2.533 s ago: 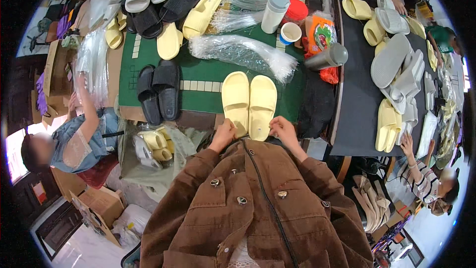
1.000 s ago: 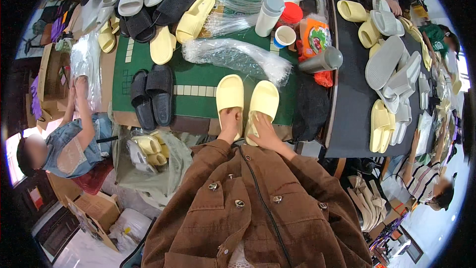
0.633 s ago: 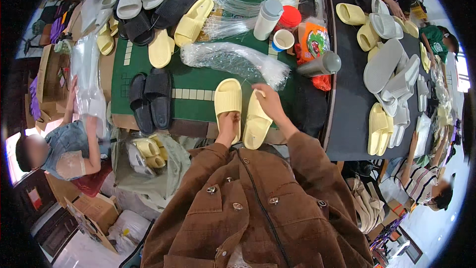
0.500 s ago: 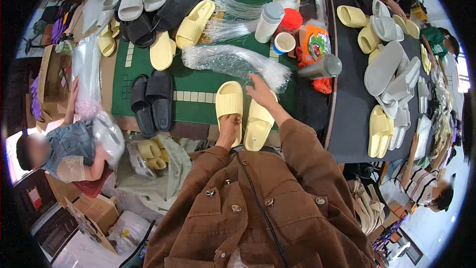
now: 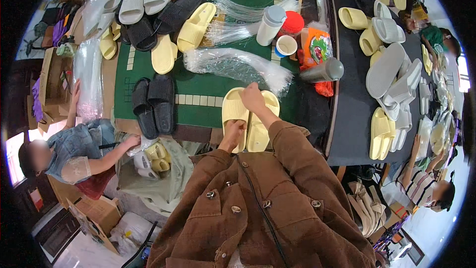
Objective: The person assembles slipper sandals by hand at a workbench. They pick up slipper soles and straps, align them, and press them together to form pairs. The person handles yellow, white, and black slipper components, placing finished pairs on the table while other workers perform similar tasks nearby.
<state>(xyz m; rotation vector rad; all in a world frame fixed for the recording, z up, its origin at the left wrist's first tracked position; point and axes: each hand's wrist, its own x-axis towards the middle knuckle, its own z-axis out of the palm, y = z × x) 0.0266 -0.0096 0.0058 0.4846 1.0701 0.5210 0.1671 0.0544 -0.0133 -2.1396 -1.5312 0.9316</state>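
Observation:
A pair of pale yellow slide slippers lies side by side at the table's near edge, toes pointing away from me. My left hand [image 5: 234, 134] is closed on the inner side of the left slipper [image 5: 234, 101], near its strap opening. Over the toe ends, between the two straps, my right hand [image 5: 254, 98] is closed in a pinch. Whatever its fingers hold is too small or hidden to make out. The right slipper [image 5: 270, 106] sits partly behind that hand and wrist. Just beyond lies a bundle of clear plastic strands [image 5: 238, 64].
Black slippers [image 5: 161, 104] lie left; mixed slippers [image 5: 144, 7] are heaped beyond. A grey-lidded bottle [image 5: 271, 25], paper cup [image 5: 285, 45] and tilted bottle [image 5: 323, 71] stand right. A black table [image 5: 347, 139] bears more slippers. Co-workers are around; one [image 5: 79, 149] reaches into a lined container [image 5: 148, 183].
The two yellow slippers have come together. My right hand has drawn back from the plastic bundle to the slippers' toes and closed. The co-worker at left now reaches toward the container.

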